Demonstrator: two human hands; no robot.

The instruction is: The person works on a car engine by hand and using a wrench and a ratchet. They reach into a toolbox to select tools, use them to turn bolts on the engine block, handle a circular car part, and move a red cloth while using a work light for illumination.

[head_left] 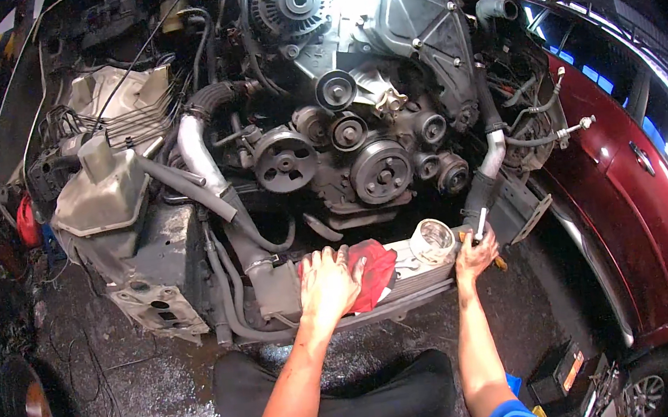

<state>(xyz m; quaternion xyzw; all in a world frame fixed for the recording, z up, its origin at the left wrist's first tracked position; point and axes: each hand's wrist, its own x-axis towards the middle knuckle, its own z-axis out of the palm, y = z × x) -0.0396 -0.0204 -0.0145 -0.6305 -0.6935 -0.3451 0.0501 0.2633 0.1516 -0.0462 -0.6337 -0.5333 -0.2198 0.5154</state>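
My left hand [329, 282] is over a red cloth [375, 271] on top of the radiator, its fingers bent down onto the fabric. Red shows on both sides of the hand. Off to the right, my right hand [476, 259] is closed around a slim tool with a silver shaft [482, 221] that points up. Its lower part is hidden in the fingers. Between the hands stands an open, round whitish container [433, 240]. A silver wrench [405, 261] lies beside it, next to the cloth.
Behind the radiator [415, 285] is an exposed engine with several pulleys [381, 173]. Silver-and-black pipes [202, 149] rise at left, near a dingy plastic tank [100, 192]. A dark red car door [634, 201] stands right. Cables [96, 380] lie on the wet floor.
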